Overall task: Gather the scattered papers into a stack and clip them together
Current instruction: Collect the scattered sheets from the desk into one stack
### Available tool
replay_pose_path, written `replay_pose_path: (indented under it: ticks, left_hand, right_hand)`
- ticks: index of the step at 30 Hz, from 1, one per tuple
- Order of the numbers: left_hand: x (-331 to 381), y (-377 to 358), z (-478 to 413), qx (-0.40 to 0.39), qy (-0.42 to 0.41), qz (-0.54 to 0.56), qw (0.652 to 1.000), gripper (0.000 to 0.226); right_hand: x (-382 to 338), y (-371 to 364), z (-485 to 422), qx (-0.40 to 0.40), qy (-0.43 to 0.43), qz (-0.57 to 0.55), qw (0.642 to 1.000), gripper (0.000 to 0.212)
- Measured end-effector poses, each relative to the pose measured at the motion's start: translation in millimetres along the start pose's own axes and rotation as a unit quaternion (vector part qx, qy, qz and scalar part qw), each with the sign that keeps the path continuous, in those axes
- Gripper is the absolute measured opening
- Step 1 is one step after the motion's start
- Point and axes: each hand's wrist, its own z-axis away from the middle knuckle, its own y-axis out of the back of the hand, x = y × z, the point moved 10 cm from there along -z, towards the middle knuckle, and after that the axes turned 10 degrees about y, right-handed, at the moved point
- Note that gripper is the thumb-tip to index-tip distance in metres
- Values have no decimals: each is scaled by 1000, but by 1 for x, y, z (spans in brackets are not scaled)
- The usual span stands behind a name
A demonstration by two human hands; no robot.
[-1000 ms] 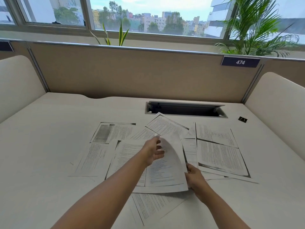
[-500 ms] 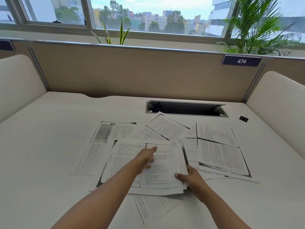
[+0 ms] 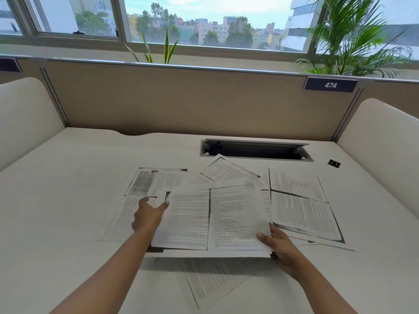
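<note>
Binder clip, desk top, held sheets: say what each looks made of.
Binder clip: probably metal, black body, thin pale wire handles; too small to be sure. Desk top: seemingly laminate, off-white, matte, no grain. Held sheets: thin white printed paper, curving where lifted.

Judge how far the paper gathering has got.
Done: a few sheets form a bundle. In hand: the right hand grips its corner; the open left hand is at its left edge. Left: loose sheets around it, and the binder clip, untouched.
</note>
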Motion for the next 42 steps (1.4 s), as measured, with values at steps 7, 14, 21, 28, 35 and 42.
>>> replay_pose_path:
  ticks: [7,14,21,28,35,42]
  left_hand:
    - [-6,-12,5,-255,69,143,954,45]
    - [11,-16,21,-313,-13,165,935,39]
    - [31,-20,37,-308,-66,190,930,32]
    - [64,-7,48,-302,-166,214,914,70]
    - [36,-25,50,-311,-153,160,924,87]
    - [32,-29,43,-260,-127,89,953,21]
  right_hand:
    - [-14,-5,0,-21,34,-35,999,92]
    - [-21,-8,-1,-30,32,-20,999,93]
    - [-33,-4,-4,11,70,50,996,95]
    - [-71,3,-7,56,172,20,983,50]
    - [-48,12,-2,84,140,40,986,58]
    - [-49,12,1,95,113,29,989,66]
